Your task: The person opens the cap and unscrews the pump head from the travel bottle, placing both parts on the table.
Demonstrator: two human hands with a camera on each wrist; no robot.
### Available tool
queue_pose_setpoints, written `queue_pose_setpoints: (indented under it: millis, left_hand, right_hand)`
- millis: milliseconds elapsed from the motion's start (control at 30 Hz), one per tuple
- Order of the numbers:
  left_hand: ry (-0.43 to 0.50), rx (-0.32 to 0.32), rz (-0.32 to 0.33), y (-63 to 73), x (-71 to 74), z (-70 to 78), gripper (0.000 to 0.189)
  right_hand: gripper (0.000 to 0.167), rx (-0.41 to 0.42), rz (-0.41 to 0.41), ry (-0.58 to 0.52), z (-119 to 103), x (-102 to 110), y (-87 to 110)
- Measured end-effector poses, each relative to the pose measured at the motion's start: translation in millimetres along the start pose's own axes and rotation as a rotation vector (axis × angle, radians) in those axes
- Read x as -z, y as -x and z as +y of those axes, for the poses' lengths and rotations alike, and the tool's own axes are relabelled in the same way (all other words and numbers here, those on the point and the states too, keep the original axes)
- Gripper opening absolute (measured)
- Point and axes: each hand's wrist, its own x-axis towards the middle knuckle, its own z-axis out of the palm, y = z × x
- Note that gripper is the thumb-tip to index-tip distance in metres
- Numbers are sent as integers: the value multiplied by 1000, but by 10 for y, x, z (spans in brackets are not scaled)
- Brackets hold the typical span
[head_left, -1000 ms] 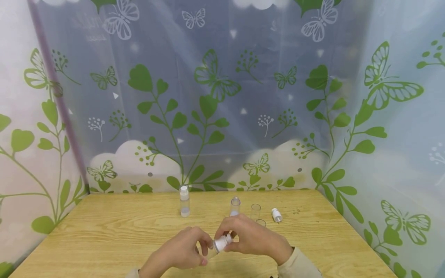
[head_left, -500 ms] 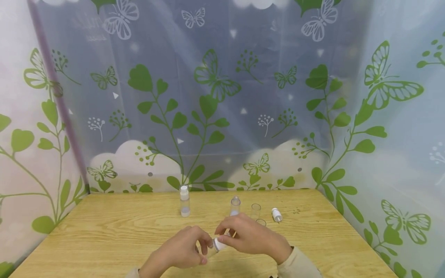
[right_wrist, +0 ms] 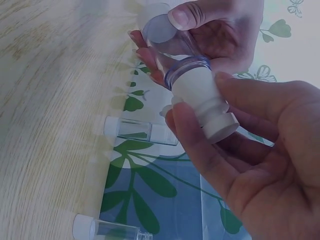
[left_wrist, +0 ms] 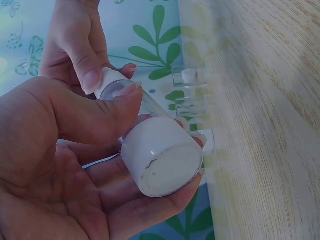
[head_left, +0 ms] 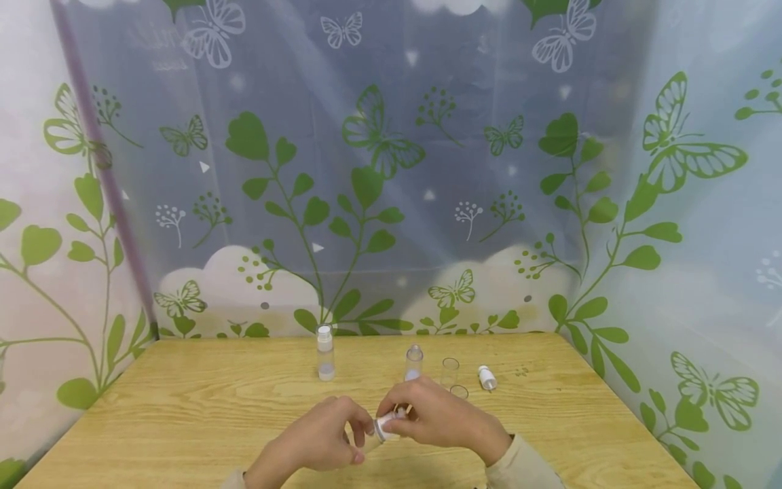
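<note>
My left hand (head_left: 326,435) holds a clear pump bottle (right_wrist: 172,42) tilted above the table. Its white base (left_wrist: 162,156) rests against the curled fingers, the thumb pressing on the clear side. At the bottle's neck sits a white pump head (right_wrist: 197,90), pinched between the thumb and fingers of my right hand (head_left: 436,413). A clear ring edge shows where the pump head meets the bottle. Just beyond the right hand stands another clear bottle (head_left: 414,360) with no pump on it, its lower part hidden by that hand.
A bottle with its white pump fitted (head_left: 326,356) stands at the back left of the wooden table (head_left: 208,394). To the right are a clear cap (head_left: 449,371), a second clear cap (head_left: 459,392) partly behind the hand, and a loose white pump head (head_left: 487,377). Patterned curtains (head_left: 275,204) enclose the table.
My right thumb and fingers have shifted round the white pump head, covering more of it than one second ago. The left hand and the bottle have stayed almost in place.
</note>
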Motion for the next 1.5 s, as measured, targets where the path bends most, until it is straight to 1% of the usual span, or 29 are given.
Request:
queue_pose_setpoints:
  millis: [167, 400, 667, 867, 1067, 1267, 1500]
  left_hand:
    - [2, -5, 4, 0, -8, -1, 30]
    - [5, -1, 5, -1, -12, 2, 30]
    - [1, -5, 4, -6, -5, -18, 31]
    - [-4, -12, 4, -8, -4, -41, 30]
    - [6, -13, 2, -20, -2, -43, 29]
    - [10, -7, 1, -8, 0, -34, 30]
    - [6, -3, 3, -8, 5, -27, 29]
  right_hand:
    - [11, 22, 11, 1, 5, 3, 5]
    - [14, 83, 30, -17, 22, 3, 14]
    - [16, 96, 49, -11, 18, 7, 2]
    - [17, 113, 48, -18, 47, -4, -4]
    - [19, 102, 35, -5, 42, 6, 4]
    - [11, 72, 37, -38, 57, 11, 7]
    - [20, 35, 39, -64, 66, 8, 10]
